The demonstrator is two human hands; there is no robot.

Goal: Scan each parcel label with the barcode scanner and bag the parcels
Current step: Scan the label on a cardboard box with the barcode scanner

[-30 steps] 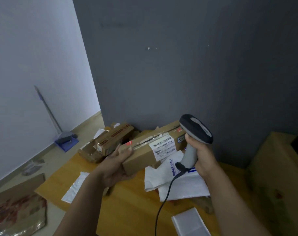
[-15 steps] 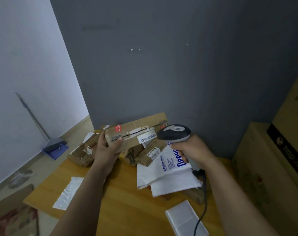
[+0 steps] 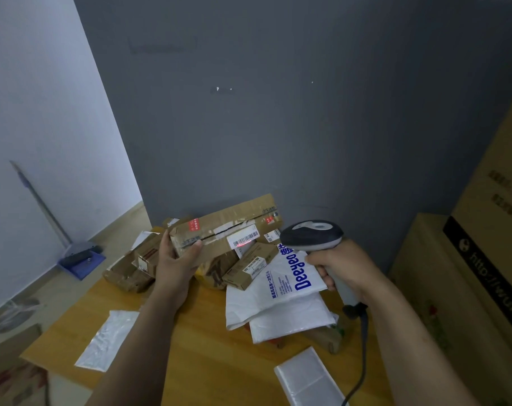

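Holding a long cardboard parcel [image 3: 228,224] by its left end, the left hand [image 3: 174,262] has its thumb curled over the front face and its fingers wrapped behind. The parcel is lifted above the heap at the back of the wooden table [image 3: 207,367], tilted so its right end sits higher, close to the grey wall [image 3: 278,112]. A white label [image 3: 244,237] with a barcode faces the camera, and a red line of light [image 3: 243,244] falls along its lower edge.

The right hand [image 3: 344,268] is closed tight round the handle of the scanner [image 3: 310,234], whose dark head points left at the label, just beside the parcel's right half. Its cable [image 3: 364,341] hangs down off the handle toward the table's near edge.

Under the parcel lie a small brown box [image 3: 247,266] and a white mailing bag [image 3: 289,276] with blue print, resting on another white bag. More brown boxes [image 3: 131,271] are heaped to the left of the hand. A clear plastic bag [image 3: 109,336] lies flat near the table's left edge, and a stack of clear bags [image 3: 306,379] sits at the near right. Large cartons [image 3: 453,273] stand to the right, and a blue dustpan [image 3: 80,257] rests on the floor at left.
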